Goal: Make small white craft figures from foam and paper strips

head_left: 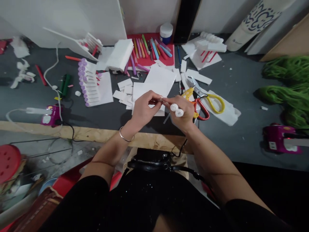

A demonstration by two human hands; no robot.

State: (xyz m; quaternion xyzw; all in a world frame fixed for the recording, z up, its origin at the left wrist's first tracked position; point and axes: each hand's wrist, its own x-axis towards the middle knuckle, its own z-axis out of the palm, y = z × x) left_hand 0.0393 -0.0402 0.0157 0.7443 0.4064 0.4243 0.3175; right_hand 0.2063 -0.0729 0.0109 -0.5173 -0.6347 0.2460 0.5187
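My left hand (pixel 145 108) and my right hand (pixel 181 111) meet fingertip to fingertip over white sheets (pixel 158 77) on the dark table. Both pinch something small and pale that is too small to make out. Two white rolls (pixel 177 110) stick out from between the fingers of my right hand. Right beside that hand lie a yellow glue gun (pixel 188 93) with a red trigger and yellow-handled scissors (pixel 205 95). Small white foam pieces (pixel 125 91) are scattered left of my fingers.
Crayons or markers (pixel 145 50) lie on a red sheet at the back, near a white-lidded jar (pixel 166 33). A foam piece with purple-tipped rolls (pixel 89 82) sits left. Purple devices (pixel 51 115) stand near the front edge. Green yarn (pixel 289 93) is at the right.
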